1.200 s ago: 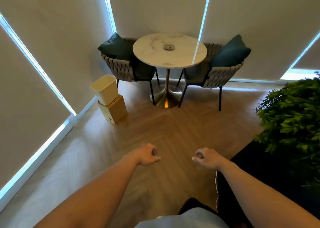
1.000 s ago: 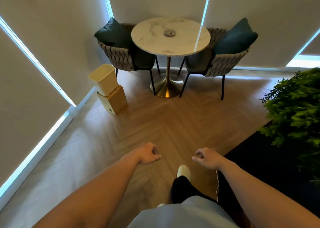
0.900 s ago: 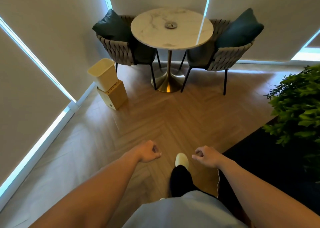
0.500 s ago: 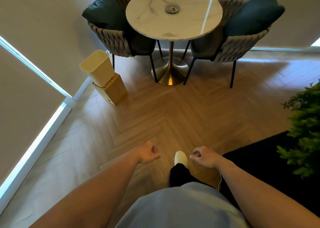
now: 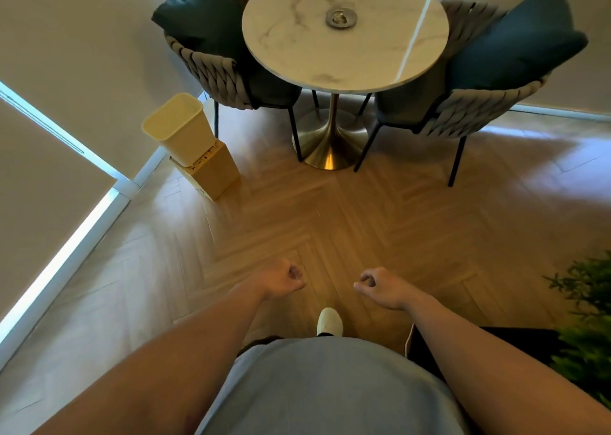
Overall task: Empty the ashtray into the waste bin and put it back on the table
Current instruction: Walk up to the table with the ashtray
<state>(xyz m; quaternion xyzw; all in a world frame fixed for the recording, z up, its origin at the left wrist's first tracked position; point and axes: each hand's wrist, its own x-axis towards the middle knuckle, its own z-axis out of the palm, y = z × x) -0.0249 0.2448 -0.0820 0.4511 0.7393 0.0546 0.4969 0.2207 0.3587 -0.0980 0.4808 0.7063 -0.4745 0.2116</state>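
Note:
A round metal ashtray (image 5: 341,19) sits near the far side of a round white marble table (image 5: 344,58) on a gold pedestal. A cream waste bin (image 5: 178,129) stands tilted on a wooden box (image 5: 211,173) by the left wall, left of the table. My left hand (image 5: 281,279) and my right hand (image 5: 380,286) are held out low over the floor, both curled into loose fists with nothing in them, far short of the table.
Two woven chairs with dark teal cushions flank the table, the left chair (image 5: 218,54) and the right chair (image 5: 479,81). A green plant (image 5: 588,329) and a dark rug (image 5: 496,345) lie at the right. Herringbone wood floor stretches between me and the table.
The table, chairs and bin have come closer and higher in view as I walk forward. Both hands stay fisted in front of me. A foot in a white shoe stepped forward.

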